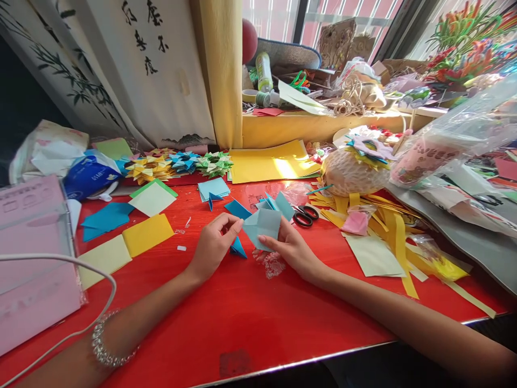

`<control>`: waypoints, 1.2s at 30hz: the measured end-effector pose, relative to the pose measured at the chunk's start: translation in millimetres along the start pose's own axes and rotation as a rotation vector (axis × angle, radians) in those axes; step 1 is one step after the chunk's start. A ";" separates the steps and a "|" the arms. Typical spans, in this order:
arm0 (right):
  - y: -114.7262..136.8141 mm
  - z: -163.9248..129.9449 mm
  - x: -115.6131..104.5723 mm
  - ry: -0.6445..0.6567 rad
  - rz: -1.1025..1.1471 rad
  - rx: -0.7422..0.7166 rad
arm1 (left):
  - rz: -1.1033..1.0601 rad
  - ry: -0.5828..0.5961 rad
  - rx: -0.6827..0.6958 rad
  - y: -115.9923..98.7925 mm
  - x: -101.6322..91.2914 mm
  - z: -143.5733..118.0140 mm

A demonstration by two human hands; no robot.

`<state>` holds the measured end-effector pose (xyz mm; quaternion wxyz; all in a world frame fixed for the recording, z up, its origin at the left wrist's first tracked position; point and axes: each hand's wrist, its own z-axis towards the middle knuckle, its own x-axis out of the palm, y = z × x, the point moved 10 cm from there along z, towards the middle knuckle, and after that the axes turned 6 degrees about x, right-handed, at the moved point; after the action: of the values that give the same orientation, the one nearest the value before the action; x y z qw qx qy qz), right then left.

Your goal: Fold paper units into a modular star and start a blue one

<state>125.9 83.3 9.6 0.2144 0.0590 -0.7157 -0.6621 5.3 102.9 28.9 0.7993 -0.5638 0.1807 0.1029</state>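
Observation:
Between my hands, above the red table [226, 318], is a light blue sheet of origami paper [263, 226] with crease lines. My left hand [218, 242] pinches its left corner between thumb and fingers. On the right side my right hand [293, 248] grips it, thumb on the front and fingers behind. Just behind and below the paper lie folded blue pieces [238, 249], some darker and some lighter. A stack of light blue squares [214, 188] rests farther back. Black-handled scissors [306, 215] lie to the right of my right hand, blades partly hidden.
Yellow [148, 235] and darker blue paper squares [105, 220] lie at left, beside a pink box [36, 264] and a white cable [109, 302]. Folded paper stars [183, 161] line the back. Yellow strips [399, 242] and a pale green sheet [374, 254] spread at right.

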 end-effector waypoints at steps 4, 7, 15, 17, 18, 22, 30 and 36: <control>2.7 3.4 -21.4 -0.143 0.024 -0.037 | -0.007 0.070 0.004 -3.5 7.1 -1.5; 2.2 5.2 -25.7 -0.156 0.058 -0.044 | -0.013 0.075 0.003 -2.6 7.8 -1.8; -2.5 6.5 -21.6 -0.107 0.001 -0.023 | 0.004 0.194 0.018 1.1 20.9 -0.7; -1.8 6.0 -16.4 -0.053 -0.017 -0.042 | 0.020 0.219 0.017 1.8 23.4 -0.6; -1.5 5.5 -14.0 -0.030 -0.030 -0.053 | 0.025 0.225 0.013 2.4 23.9 -0.5; -1.3 4.6 -10.9 -0.004 -0.094 -0.087 | -0.011 0.237 -0.010 4.9 26.3 -1.0; -9.3 5.3 -15.1 -0.041 -0.186 -0.015 | -0.080 0.233 -0.060 10.6 26.7 -1.6; -4.0 4.5 -22.3 -0.114 -0.348 -0.048 | -0.084 0.241 -0.080 11.6 26.4 -1.2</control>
<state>143.5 95.2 0.5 0.0570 0.1390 -0.6898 -0.7082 25.0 104.6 7.9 0.7524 -0.6104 0.2476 0.0080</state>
